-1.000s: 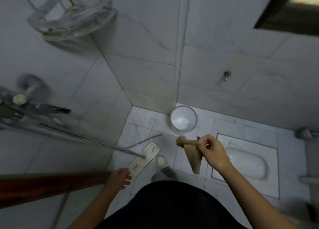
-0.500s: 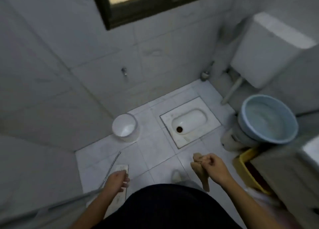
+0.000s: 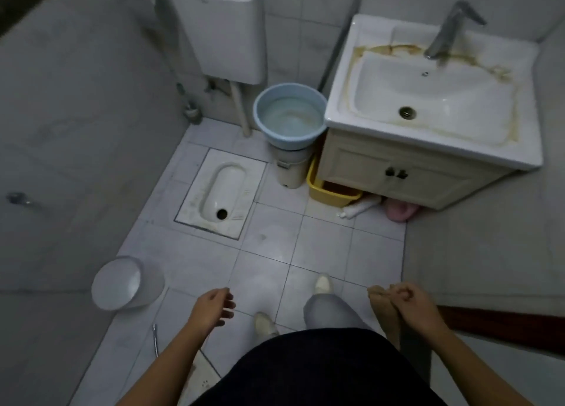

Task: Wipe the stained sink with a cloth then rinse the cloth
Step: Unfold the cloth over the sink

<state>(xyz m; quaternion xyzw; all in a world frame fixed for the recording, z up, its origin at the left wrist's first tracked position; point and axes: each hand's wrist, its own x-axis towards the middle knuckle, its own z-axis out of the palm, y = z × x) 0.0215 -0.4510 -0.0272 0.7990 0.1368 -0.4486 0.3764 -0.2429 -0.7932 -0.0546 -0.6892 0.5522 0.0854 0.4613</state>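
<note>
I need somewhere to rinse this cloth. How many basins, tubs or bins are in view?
4: a blue basin atop a cream bin beside the sink cabinet, a yellow tub partly under it, a white bin by the left wall. Others may be hidden.

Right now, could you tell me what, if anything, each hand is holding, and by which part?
The right hand grips the tan cloth by its bunched upper end; the rest hangs down. The left hand holds nothing.
</note>
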